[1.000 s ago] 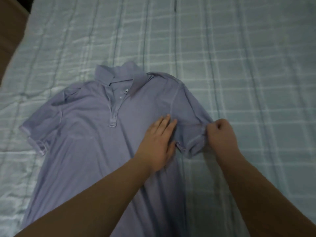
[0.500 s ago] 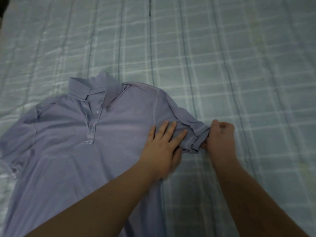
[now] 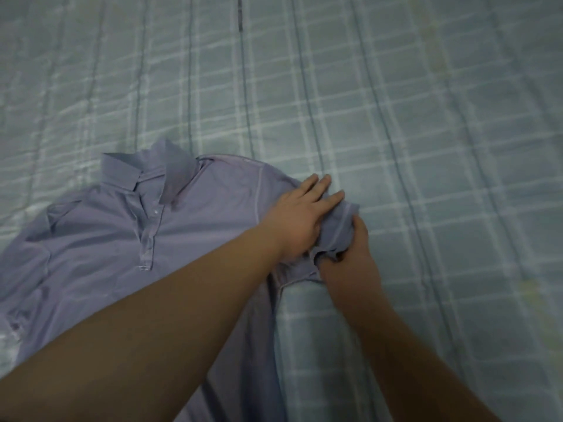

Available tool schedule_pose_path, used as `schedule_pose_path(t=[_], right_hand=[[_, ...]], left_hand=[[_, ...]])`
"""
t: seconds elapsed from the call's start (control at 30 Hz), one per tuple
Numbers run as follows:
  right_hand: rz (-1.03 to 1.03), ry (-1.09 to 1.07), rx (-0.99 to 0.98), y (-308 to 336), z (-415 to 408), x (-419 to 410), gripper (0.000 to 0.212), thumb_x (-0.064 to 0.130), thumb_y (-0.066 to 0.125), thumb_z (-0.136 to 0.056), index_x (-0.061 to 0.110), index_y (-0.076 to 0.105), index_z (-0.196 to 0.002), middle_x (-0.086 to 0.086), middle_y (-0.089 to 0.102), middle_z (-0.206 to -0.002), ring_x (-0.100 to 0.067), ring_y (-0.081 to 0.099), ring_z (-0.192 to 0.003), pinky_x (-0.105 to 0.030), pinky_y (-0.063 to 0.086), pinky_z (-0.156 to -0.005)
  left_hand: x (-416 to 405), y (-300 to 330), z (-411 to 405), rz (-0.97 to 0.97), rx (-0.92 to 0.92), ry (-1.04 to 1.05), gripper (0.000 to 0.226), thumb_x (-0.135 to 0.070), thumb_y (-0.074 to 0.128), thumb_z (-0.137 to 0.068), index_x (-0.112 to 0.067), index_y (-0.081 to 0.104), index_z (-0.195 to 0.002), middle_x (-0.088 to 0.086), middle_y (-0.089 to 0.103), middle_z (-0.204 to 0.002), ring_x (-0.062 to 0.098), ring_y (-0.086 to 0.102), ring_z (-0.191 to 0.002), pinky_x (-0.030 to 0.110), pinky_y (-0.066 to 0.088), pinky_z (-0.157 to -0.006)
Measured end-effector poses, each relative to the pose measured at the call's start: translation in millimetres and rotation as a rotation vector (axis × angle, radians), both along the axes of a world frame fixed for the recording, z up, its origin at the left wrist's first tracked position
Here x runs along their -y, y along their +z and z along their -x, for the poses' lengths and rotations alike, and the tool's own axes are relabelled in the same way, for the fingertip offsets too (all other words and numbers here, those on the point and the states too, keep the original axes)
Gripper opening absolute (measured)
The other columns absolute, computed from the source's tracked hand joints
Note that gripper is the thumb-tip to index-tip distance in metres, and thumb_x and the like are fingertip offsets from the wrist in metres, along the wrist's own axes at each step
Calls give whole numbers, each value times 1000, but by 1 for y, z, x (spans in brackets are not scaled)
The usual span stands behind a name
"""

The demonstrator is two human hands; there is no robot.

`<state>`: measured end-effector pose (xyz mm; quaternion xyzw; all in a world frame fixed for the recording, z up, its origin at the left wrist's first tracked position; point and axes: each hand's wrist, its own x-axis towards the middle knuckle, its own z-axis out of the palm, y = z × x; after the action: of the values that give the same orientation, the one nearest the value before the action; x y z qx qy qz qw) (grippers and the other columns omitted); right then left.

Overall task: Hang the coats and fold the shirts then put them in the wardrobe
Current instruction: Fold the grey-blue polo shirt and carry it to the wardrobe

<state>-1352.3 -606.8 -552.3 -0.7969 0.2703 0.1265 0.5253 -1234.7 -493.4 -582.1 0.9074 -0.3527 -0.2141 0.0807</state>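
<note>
A lavender short-sleeved polo shirt [image 3: 100,239] lies face up on the bed, collar toward the far side, buttons showing. My left hand [image 3: 300,217] lies flat with straight fingers on the shirt's right shoulder, pressing it down. My right hand [image 3: 350,254] grips the bunched right sleeve [image 3: 338,236] from underneath, at the cuff. The shirt's other sleeve runs off the left edge of the view, and my left forearm covers the lower body of the shirt.
A pale green checked bedspread [image 3: 396,117] covers the whole view around the shirt. A dark seam line [image 3: 240,16] runs up the cover at the far middle.
The right sleeve has been pulled in and bunched up toward the shoulder. My left hand slid outward onto the shoulder, and my right hand turned under the cuff.
</note>
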Motion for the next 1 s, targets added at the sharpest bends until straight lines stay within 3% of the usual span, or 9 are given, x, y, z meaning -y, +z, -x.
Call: schedule_pose_path(t=[0.13,0.2,0.3,0.4,0.53,0.7,0.8,0.9,1.0], right_hand=[[-136,-193,-20,-9,21,18,80,12,70,-79,40,27,-140,5,60,-72,4,56,-56,-13,41,-54],[-86,-220,-67,-18,31,20,72,8,70,-80,30,36,-140,3,64,-74,-4,61,-62,-22,43,-61],[4,-200,-133,-25,38,17,43,8,66,-80,26,48,-115,2,67,-77,-18,66,-73,-30,45,-70],[37,-207,-210,-19,37,13,30,34,59,-85,21,55,-112,-6,71,-96,-29,67,-96,-37,50,-85],[67,-123,-242,-5,39,-2,63,65,67,-72,23,47,-115,-2,71,-100,-25,65,-98,-33,46,-79],[156,-12,-229,-11,37,-12,20,37,60,-88,19,52,-84,-1,60,-80,-30,63,-85,-31,38,-66],[185,-144,-27,-3,37,-23,19,24,60,-80,11,48,-72,-8,56,-73,-28,54,-70,-34,34,-58],[312,-136,289,16,41,-46,16,27,52,-68,16,40,-66,-5,48,-70,-26,46,-67,-38,34,-60],[331,-13,361,30,50,-84,22,18,57,-69,21,35,-68,4,41,-66,-20,41,-64,-41,35,-58]], left_hand=[[16,-8,0,11,12,10,64,-24,29,-90,-27,27,-154,9,12,-164,29,7,-151,44,19,-117],[22,-12,1,42,24,69,58,-21,35,-94,-27,34,-151,9,21,-162,30,15,-150,46,22,-115],[33,-12,3,191,136,181,47,-25,40,-87,-22,61,-129,7,56,-138,31,45,-129,45,40,-102],[41,-5,2,167,235,186,27,-23,52,-85,-24,66,-108,0,62,-110,27,50,-109,40,36,-88],[47,1,-5,207,139,212,18,-20,57,-86,-21,66,-101,5,63,-98,29,52,-96,37,35,-84],[39,19,-11,371,-85,342,8,-17,70,-84,-15,71,-91,2,62,-88,25,59,-89,29,40,-81],[13,44,-9,587,-212,469,6,-11,72,-83,-14,68,-86,-5,57,-83,9,54,-75,17,38,-70],[-30,69,-9,693,-270,547,13,-11,72,-84,-20,64,-86,-2,60,-92,8,53,-84,4,37,-70],[-85,80,-11,747,-373,611,14,-11,71,-83,-22,63,-86,-6,59,-82,4,53,-76,10,41,-69]])
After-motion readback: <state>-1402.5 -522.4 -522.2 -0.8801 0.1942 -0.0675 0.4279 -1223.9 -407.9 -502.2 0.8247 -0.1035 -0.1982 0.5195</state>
